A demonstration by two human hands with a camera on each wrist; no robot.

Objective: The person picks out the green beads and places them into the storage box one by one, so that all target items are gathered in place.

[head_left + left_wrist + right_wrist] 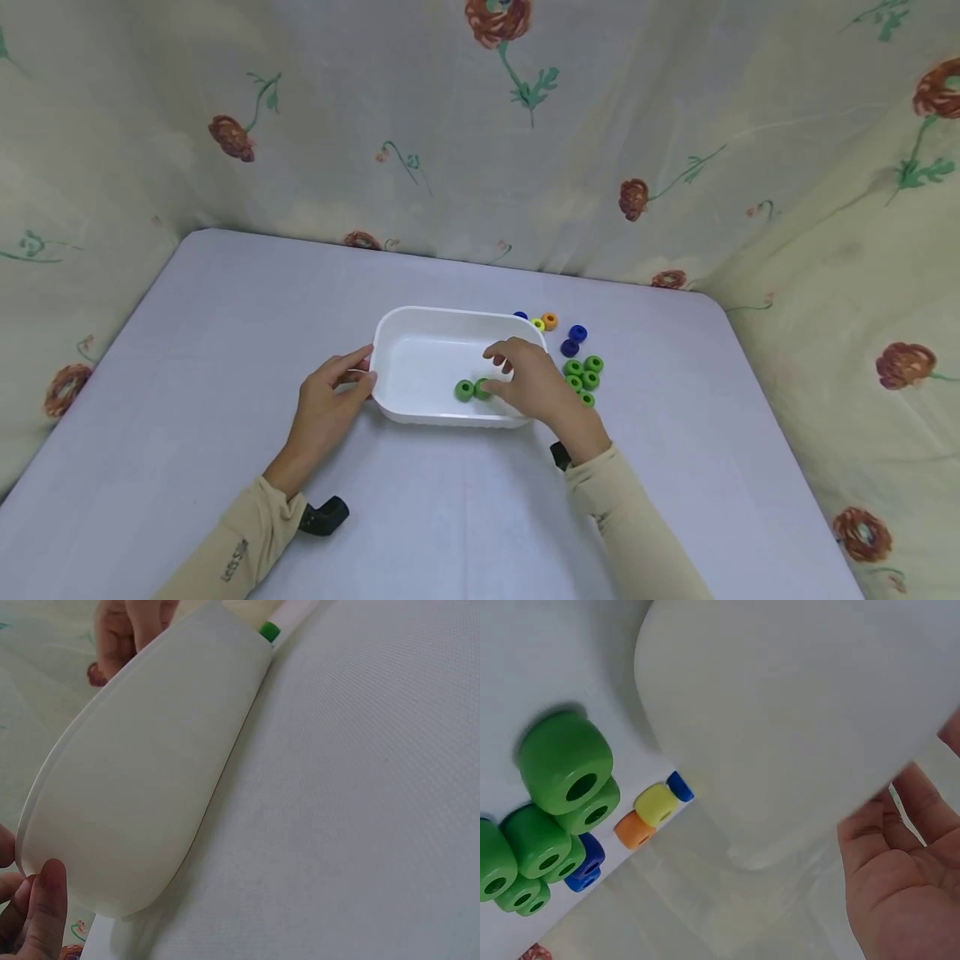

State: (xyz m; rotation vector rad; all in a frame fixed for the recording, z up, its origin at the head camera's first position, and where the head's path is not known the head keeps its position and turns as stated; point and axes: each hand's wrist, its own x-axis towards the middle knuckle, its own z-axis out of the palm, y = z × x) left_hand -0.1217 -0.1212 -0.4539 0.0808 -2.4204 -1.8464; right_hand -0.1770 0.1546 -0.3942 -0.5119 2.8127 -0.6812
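A white plastic tray [420,358] stands on the table, with two green beads [464,390] inside near its front wall. My left hand [330,404] holds the tray's left end, thumb against the outer wall and fingers at the rim, as the left wrist view also shows. Over the tray's right side is my right hand [536,383], its fingers bent and spread from the thumb. The thumb tip is at the right-hand bead of the two; whether it touches cannot be told. In the right wrist view the tray wall hides the beads inside.
Right of the tray lie several green beads [566,761], with two blue beads [577,333] behind them. An orange bead [550,321], a yellow bead [656,804] and another blue bead [679,786] sit by the tray's back right corner. A floral curtain [570,167] hangs behind the table [420,517].
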